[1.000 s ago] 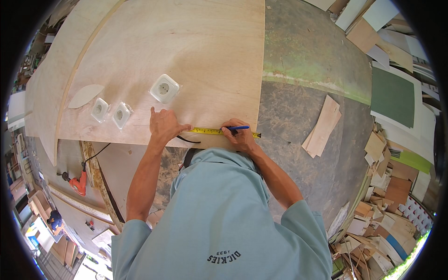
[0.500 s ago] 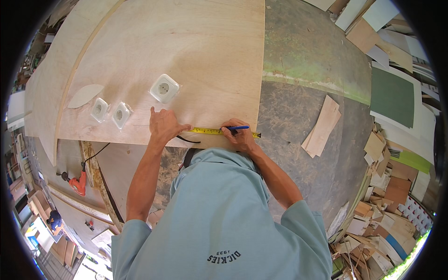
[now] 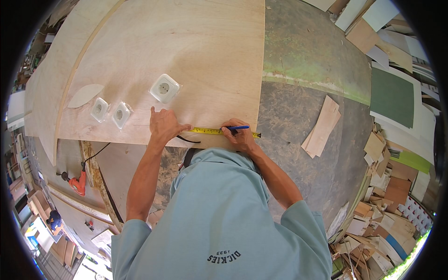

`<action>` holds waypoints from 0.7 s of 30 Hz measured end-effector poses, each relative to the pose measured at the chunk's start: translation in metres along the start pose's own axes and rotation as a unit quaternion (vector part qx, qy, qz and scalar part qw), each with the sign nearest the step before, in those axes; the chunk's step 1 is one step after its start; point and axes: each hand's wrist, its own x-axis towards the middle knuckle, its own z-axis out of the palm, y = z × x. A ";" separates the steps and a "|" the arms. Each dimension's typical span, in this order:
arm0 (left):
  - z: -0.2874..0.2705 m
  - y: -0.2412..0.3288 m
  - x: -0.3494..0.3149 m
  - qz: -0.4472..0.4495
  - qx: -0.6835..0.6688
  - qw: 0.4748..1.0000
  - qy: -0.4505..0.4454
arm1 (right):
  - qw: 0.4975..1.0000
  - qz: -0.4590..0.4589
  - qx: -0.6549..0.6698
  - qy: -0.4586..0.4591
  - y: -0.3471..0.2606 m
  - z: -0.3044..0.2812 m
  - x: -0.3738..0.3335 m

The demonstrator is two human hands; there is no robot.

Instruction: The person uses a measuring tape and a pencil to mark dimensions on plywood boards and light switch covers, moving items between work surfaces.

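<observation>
A yellow tape measure (image 3: 207, 131) lies stretched along the near edge of a pale plywood sheet (image 3: 210, 56), its end hook just past the sheet's right edge. My left hand (image 3: 164, 126) is closed at the tape's left end, thumb pointing right along it; the tape's case is hidden. Pinched in my right hand (image 3: 240, 137) is a blue pen (image 3: 235, 127), held over the tape close to the sheet's right edge. Beyond my left hand sits a white wall socket (image 3: 164, 88) in clear wrapping. Two more wrapped sockets (image 3: 121, 115) lie to its left.
A leaf-shaped wood piece (image 3: 85, 95) lies left of the sockets. An orange power drill (image 3: 78, 183) rests lower left, its black cord running under the sheet. Two thin wood strips (image 3: 322, 126) lie on the grey surface at right. Offcuts (image 3: 373, 210) pile up at far right.
</observation>
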 end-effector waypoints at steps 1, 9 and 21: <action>0.000 0.000 0.000 0.001 0.000 1.000 0.000 | 1.000 -0.001 -0.002 0.000 0.000 0.000 0.000; -0.003 0.001 0.000 0.000 0.005 1.000 -0.006 | 1.000 0.005 0.005 0.002 0.005 0.002 -0.001; 0.008 -0.003 0.000 0.019 -0.005 0.998 0.068 | 1.000 0.005 -0.002 0.002 0.001 0.001 0.000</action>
